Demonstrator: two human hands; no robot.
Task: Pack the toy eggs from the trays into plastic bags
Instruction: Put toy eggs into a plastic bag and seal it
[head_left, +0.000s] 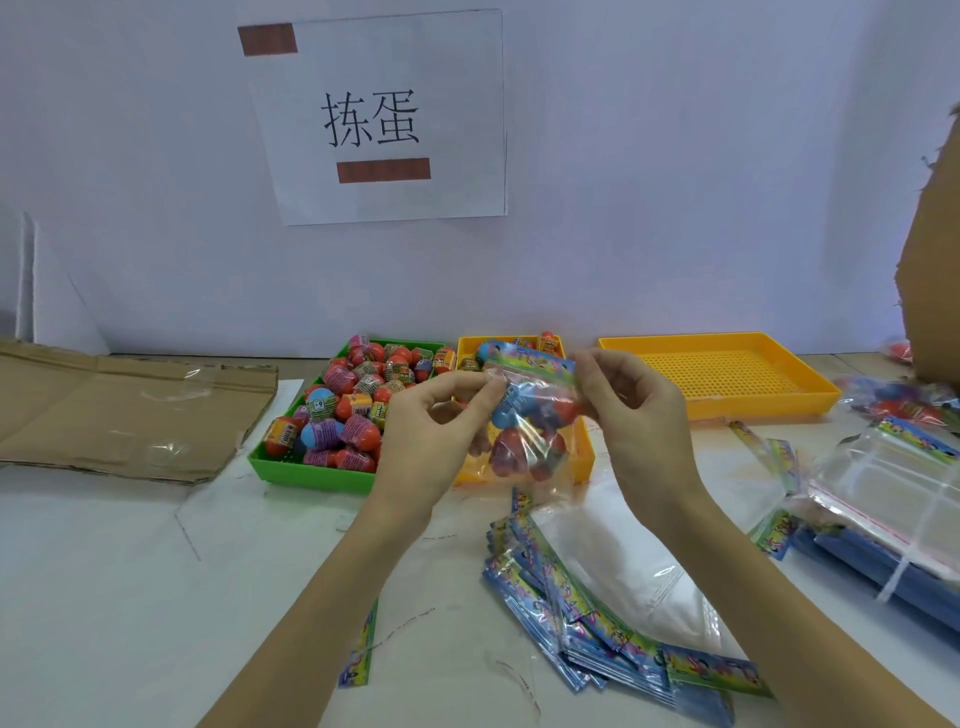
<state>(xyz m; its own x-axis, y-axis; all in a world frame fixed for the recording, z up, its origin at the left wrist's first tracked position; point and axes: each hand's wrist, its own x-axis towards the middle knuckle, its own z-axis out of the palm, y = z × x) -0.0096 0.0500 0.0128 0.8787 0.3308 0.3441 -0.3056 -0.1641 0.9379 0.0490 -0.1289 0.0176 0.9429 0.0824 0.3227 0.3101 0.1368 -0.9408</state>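
Left hand (441, 421) and right hand (631, 415) each pinch the top of a clear plastic bag (524, 415) of toy eggs, raised above the near yellow tray (584, 452), beside the green tray (291, 467).

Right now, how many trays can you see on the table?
3: a green tray full of toy eggs at left, a yellow tray partly hidden behind the held bag, and an empty yellow tray at right.
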